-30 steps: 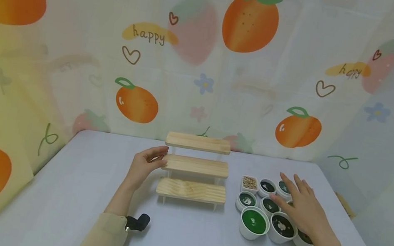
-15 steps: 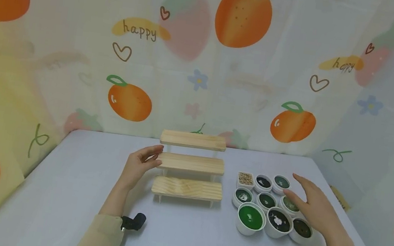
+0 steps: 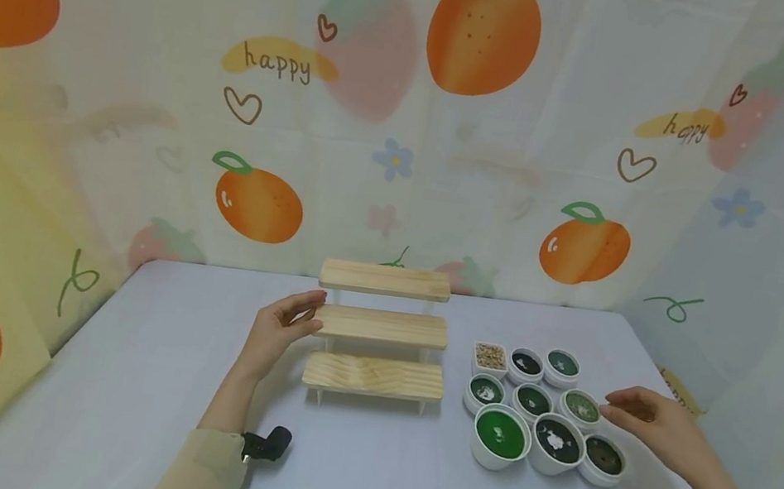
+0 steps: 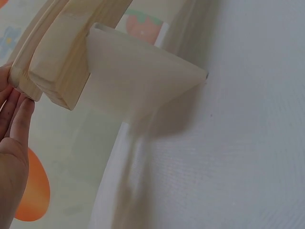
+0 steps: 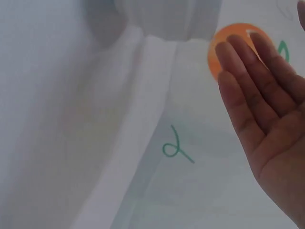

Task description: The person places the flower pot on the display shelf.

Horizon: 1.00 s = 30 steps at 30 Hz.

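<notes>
A three-tier wooden display stand [image 3: 380, 326] with pale supports stands in mid-table in the head view. My left hand [image 3: 282, 329] holds the left end of its middle board, thumb at the front edge and fingers at the back. The left wrist view shows fingers [image 4: 21, 119] touching the board ends [image 4: 57, 81]. My right hand [image 3: 659, 428] hovers at the right side of a small pot of mottled green [image 3: 581, 406], fingertips close to its rim; contact cannot be told. In the right wrist view its fingers [image 5: 233, 95] are fairly straight and hold nothing.
Several white pots cluster right of the stand, among them a bright green one [image 3: 501, 434], a dark one with a white patch [image 3: 557, 441] and a brownish one [image 3: 602, 460]. A square tub of beige grains [image 3: 490, 359] stands behind. A fruit-print curtain [image 3: 466, 146] backs the white table [image 3: 360, 474].
My right hand has drawn back from above the pots to their right side, uncovering them, and its fingers have come together. The left hand stays at the stand. The head view has shifted slightly.
</notes>
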### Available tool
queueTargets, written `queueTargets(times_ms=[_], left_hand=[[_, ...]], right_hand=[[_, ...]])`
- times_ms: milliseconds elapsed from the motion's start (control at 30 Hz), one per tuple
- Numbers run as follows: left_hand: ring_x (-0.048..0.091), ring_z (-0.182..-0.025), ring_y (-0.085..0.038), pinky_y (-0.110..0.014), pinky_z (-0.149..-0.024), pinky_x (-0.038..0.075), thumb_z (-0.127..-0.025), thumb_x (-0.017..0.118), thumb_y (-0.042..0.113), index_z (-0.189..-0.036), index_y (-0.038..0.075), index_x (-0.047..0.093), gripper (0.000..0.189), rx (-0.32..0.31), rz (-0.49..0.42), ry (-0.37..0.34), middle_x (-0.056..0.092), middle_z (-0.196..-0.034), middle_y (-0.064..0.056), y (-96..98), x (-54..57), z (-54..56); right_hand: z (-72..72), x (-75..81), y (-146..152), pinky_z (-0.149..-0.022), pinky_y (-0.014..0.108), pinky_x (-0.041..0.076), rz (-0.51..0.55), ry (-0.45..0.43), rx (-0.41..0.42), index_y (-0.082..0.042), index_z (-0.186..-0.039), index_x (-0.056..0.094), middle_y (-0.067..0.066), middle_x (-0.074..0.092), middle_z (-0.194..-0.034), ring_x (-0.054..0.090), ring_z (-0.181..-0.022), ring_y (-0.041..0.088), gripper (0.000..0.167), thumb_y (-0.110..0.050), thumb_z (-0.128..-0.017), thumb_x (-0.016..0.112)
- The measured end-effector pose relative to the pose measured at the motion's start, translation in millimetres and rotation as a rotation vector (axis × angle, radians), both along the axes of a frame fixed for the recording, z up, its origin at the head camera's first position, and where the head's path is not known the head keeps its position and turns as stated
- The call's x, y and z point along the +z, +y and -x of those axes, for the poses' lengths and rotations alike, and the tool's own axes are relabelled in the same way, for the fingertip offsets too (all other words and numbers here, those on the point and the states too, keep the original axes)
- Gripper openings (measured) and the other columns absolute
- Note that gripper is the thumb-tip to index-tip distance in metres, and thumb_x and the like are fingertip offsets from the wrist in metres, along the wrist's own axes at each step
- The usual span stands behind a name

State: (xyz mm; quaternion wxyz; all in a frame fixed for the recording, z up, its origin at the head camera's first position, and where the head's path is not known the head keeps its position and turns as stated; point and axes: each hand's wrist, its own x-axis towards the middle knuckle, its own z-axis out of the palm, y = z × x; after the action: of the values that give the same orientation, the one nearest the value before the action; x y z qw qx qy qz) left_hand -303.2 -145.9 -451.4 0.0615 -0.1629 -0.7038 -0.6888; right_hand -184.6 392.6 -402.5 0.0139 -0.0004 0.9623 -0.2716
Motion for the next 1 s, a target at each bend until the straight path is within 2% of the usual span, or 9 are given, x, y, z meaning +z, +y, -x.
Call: queueTargets(times_ms=[133,300,500,767,1000], left_hand=[[0.059,-0.117,0.007,-0.012,-0.107,0.049,-0.086,0.073,0.002,-0.132,-0.005,0.057,0.050,-0.006,-0.004,0.007,0.055,-0.140,-0.027,0.5,-0.7,0.8],[0.059,-0.117,0.007,-0.012,-0.107,0.048,-0.086,0.073,0.001,-0.132,-0.006,0.057,0.050,-0.006,-0.006,0.010,0.054,-0.140,-0.029,0.5,-1.2,1.0],[0.059,-0.117,0.007,-0.012,-0.107,0.048,-0.086,0.073,0.002,-0.132,-0.006,0.057,0.049,-0.001,-0.004,0.012,0.054,-0.140,-0.029,0.3,-0.8,0.2],[0.059,-0.118,0.007,-0.012,-0.108,0.048,-0.086,0.072,0.001,-0.132,-0.006,0.056,0.049,-0.014,-0.010,0.015,0.055,-0.140,-0.027,0.6,0.7,-1.7],[0.059,-0.118,0.007,-0.012,-0.108,0.048,-0.087,0.072,0.002,-0.132,-0.006,0.057,0.049,-0.009,-0.007,0.010,0.055,-0.141,-0.027,-0.7,-0.2,-1.5]], right_hand=[[-1.6,-2.8,9.4,-0.077,0.027,0.055,0.052,-0.105,0.034,-0.004,-0.124,0.061,0.012,0.070,-0.117,0.061,-0.095,0.004,0.048,-0.042,-0.094,0.064],[-3.0,-8.7,19.1,-0.080,0.026,0.055,0.190,-0.229,0.119,0.000,-0.131,0.054,0.017,0.064,-0.127,0.058,-0.094,-0.008,0.051,-0.034,-0.093,0.065],[-1.6,-18.9,28.6,-0.082,0.026,0.055,0.307,-0.330,0.187,0.003,-0.133,0.050,0.013,0.062,-0.126,0.058,-0.096,-0.007,0.055,-0.029,-0.091,0.066],[1.4,-26.8,33.8,-0.087,0.034,0.047,0.344,-0.355,0.300,0.004,-0.131,0.052,-0.005,0.067,-0.115,0.060,-0.097,-0.001,0.050,-0.022,-0.090,0.065],[3.1,-32.2,37.8,-0.088,0.034,0.047,0.378,-0.391,0.334,0.004,-0.133,0.051,-0.016,0.066,-0.116,0.057,-0.101,-0.006,0.053,-0.019,-0.087,0.066]])
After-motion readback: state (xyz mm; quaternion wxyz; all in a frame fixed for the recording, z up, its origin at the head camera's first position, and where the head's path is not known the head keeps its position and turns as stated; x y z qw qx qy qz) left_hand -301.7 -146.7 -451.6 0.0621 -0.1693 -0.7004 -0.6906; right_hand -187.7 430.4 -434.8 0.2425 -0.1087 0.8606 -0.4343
